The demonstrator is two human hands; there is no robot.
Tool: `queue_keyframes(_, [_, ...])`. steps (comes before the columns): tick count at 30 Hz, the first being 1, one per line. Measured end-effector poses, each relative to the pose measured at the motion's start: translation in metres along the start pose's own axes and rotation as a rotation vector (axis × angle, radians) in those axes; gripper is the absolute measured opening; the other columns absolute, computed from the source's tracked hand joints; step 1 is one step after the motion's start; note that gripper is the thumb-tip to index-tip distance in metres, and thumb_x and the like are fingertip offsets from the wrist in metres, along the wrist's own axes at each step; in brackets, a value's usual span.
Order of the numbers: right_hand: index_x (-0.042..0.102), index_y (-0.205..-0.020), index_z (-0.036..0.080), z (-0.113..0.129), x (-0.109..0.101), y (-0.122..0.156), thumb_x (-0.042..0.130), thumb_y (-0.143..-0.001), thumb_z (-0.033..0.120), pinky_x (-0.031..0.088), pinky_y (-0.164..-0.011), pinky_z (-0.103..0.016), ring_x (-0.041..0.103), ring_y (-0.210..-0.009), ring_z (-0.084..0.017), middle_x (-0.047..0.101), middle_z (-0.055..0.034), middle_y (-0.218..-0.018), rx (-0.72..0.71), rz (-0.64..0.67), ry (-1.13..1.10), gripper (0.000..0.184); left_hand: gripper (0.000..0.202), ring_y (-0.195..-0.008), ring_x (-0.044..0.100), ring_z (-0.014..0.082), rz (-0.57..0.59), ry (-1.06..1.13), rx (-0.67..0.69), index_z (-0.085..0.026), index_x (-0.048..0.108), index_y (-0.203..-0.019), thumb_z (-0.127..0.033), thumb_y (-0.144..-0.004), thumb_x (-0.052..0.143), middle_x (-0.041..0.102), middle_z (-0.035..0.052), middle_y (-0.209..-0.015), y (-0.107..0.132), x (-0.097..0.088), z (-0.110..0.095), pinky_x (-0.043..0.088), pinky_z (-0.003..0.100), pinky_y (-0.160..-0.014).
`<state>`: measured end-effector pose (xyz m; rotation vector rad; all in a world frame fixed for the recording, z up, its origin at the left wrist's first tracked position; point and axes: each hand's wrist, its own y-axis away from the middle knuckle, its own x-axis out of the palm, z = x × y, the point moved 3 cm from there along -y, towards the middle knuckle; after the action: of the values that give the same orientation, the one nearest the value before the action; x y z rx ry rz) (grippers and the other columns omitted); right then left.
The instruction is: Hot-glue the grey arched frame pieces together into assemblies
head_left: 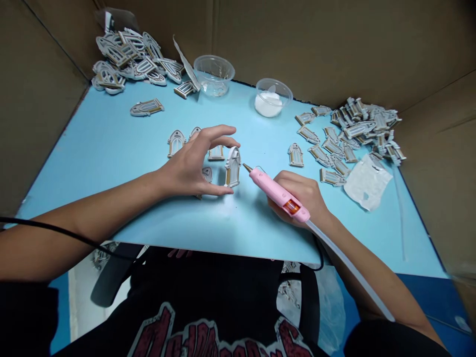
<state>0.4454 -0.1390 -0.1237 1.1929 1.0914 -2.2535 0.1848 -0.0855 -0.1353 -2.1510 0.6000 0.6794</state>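
Note:
My left hand (189, 166) pinches a small white-and-gold arched window piece (232, 167) upright on the blue tabletop (111, 163), thumb low and fingertips at its top. My right hand (297, 196) is shut around a pink hot glue pen (278, 193). Its metal tip (247, 168) points at the held piece, a small gap apart. A long translucent glue stick (349, 267) trails from the pen's rear. Behind my left hand stand or lie more arched pieces (176, 143), partly hidden by my fingers.
Heaps of arched pieces lie at the back left (130, 59) and right (366, 129). Two clear plastic cups stand at the back, one holding white material (273, 101). Crumpled translucent sheet (368, 181) lies to the right. Cardboard walls (334, 44) surround the table. A black cable (52, 230) crosses my left forearm.

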Motion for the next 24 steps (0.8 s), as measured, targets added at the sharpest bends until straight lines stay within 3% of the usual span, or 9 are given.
queue_keyframes(2, [0.049,-0.071,0.021,0.003,0.001,-0.001,0.057,-0.088,0.008,0.037,-0.051,-0.023,0.050,-0.058,-0.010,0.053,0.0016,-0.069,-0.002,0.024,-0.022,0.023,0.104,-0.132,0.064,0.0298,0.002,0.011,0.021,-0.035,0.025,-0.156,-0.057,-0.076,0.088,0.057,0.0102,-0.146,0.000,-0.001,-0.003,0.045,0.054,-0.120])
queue_keyframes(7, [0.048,-0.068,0.021,0.008,0.002,-0.001,0.055,-0.089,0.007,0.035,-0.051,-0.023,0.049,-0.057,-0.011,0.051,0.0021,-0.066,-0.010,0.024,-0.036,0.026,0.101,-0.137,0.061,0.0318,0.088,0.075,-0.120,-0.037,0.032,-0.155,-0.061,-0.075,0.087,0.057,0.0093,-0.147,0.000,0.000,-0.009,0.048,0.054,-0.121])
queue_keyframes(13, [0.045,-0.065,0.021,0.009,0.002,0.000,0.055,-0.089,0.009,0.031,-0.049,-0.023,0.044,-0.054,-0.010,0.046,0.0035,-0.063,-0.034,0.030,0.001,0.029,0.092,-0.134,0.065,0.0296,0.012,0.123,0.068,-0.040,0.031,-0.153,-0.053,-0.080,0.086,0.055,0.0095,-0.143,0.001,0.000,-0.014,0.056,0.053,-0.116])
queue_keyframes(19, [0.042,-0.064,0.021,0.010,-0.001,-0.002,0.054,-0.089,0.008,0.029,-0.048,-0.023,0.042,-0.053,-0.009,0.045,0.0031,-0.063,-0.004,0.019,-0.008,0.031,0.095,-0.135,0.063,0.0348,0.061,0.128,-0.127,-0.037,0.038,-0.150,-0.064,-0.072,0.086,0.052,0.0097,-0.147,0.001,0.001,-0.011,0.053,0.058,-0.117])
queue_keyframes(24, [0.042,-0.064,0.021,0.011,-0.001,-0.001,0.052,-0.089,0.009,0.029,-0.048,-0.024,0.042,-0.053,-0.009,0.047,0.0026,-0.063,0.005,0.014,-0.026,0.030,0.095,-0.137,0.062,0.0321,0.082,0.124,-0.177,-0.042,0.038,-0.150,-0.066,-0.072,0.086,0.056,0.0067,-0.145,0.001,0.001,-0.012,0.052,0.053,-0.119])
